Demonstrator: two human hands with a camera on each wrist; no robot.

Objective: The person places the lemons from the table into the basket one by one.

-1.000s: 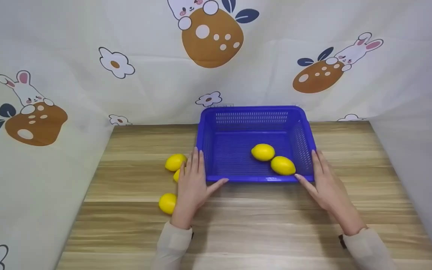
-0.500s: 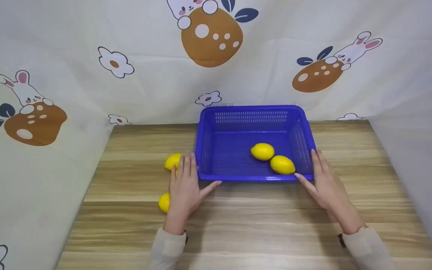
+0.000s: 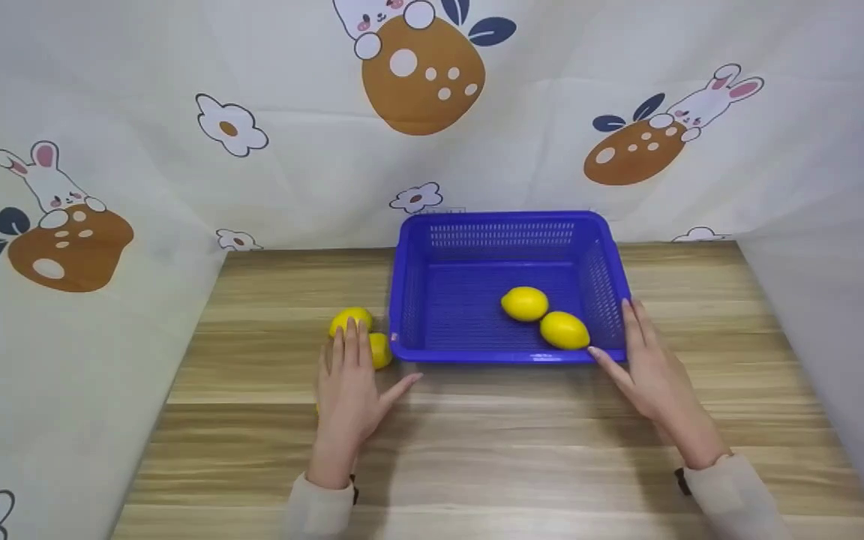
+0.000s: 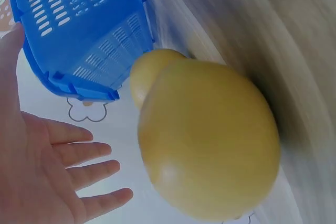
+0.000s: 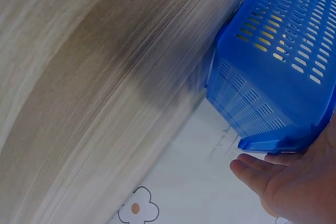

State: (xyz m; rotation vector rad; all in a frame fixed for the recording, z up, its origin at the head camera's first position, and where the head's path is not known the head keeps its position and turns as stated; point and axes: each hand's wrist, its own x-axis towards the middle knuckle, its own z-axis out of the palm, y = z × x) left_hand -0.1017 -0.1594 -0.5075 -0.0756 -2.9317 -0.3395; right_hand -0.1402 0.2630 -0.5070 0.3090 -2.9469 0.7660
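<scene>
The tabletop point(image 3: 507, 457) spreads before the blue basket point(image 3: 507, 357), whose edge the right hand point(image 3: 655, 375) touches, fingers straight. The left hand point(image 3: 349, 390), fingers straight, is by lemons point(image 3: 381, 351). Wall cloth point(image 3: 304, 172) lettering's too blurred to read.

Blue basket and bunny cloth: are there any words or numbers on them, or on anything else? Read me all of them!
None can be read.
Bunny cloth: faint lettering just behind the basket in the head view, too small and blurred to read.
Basket: a pale mark on the front rim, too small to tell if it is writing.
Yellow lemons: no writing seen.
</scene>
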